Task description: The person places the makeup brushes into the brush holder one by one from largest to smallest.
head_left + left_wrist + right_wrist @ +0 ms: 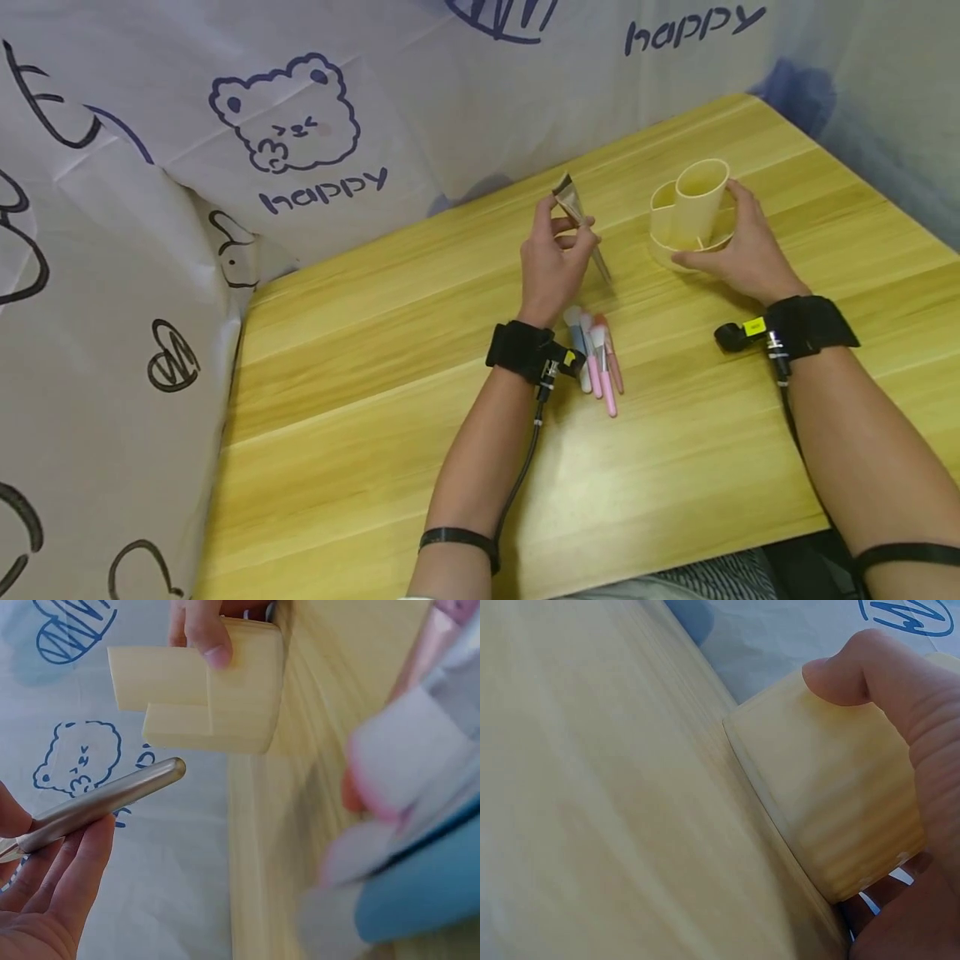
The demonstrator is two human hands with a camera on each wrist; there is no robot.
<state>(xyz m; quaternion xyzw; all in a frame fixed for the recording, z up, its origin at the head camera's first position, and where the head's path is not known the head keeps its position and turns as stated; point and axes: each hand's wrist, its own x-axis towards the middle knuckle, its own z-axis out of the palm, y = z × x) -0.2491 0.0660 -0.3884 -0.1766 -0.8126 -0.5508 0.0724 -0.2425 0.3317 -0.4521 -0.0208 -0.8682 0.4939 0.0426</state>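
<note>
On surface (pixel 352 400), far right: right hand (pixel 753 250) is gripping cream holder (pixel 697 212) | left hand (pixel 555 260) is pinching metallic brush (pixel 570 202) | nearer: other brushes (pixel 600 358) are lying

Bear-marked backdrop (pixel 442 108), perhaps cloth

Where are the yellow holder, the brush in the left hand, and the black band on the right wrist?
Yellow holder (pixel 694 215): head view, on the outer wall of its tall cup.
Held brush (pixel 121 793): left wrist view, on its silvery handle.
Black wristband (pixel 816 323): head view, on its upper side.
</note>
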